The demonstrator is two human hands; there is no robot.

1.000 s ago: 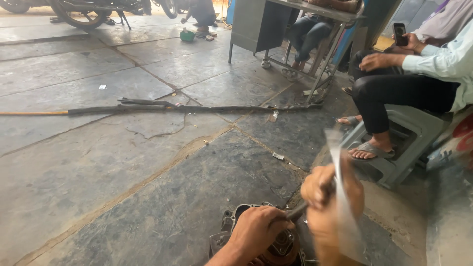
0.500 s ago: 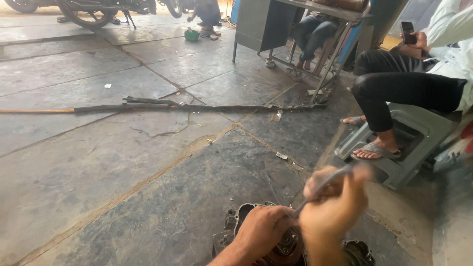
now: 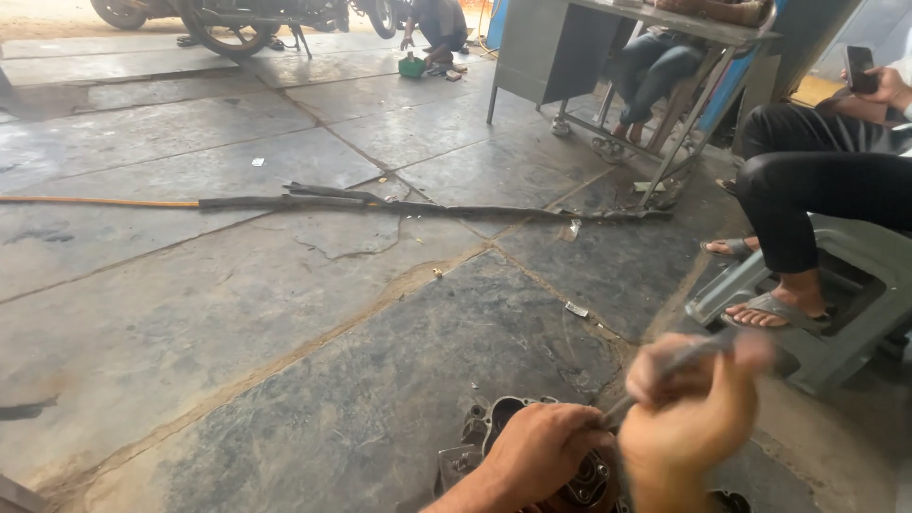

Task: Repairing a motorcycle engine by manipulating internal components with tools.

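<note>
A dark metal engine casing lies on the stone floor at the bottom of the head view, mostly hidden under my hands. My left hand rests on top of it, fingers curled over its middle. My right hand is blurred with motion just to the right. It is closed around a thin grey metal tool whose lower end points down at the casing beside my left hand.
A long dark hose with an orange end runs across the floor. A person in dark trousers sits on a grey plastic stool at the right, holding a phone. A metal table and motorbikes stand at the back.
My right hand has swung the tool from upright down to a slant towards the casing. The view has shifted slightly left. My left hand stays on the casing.
</note>
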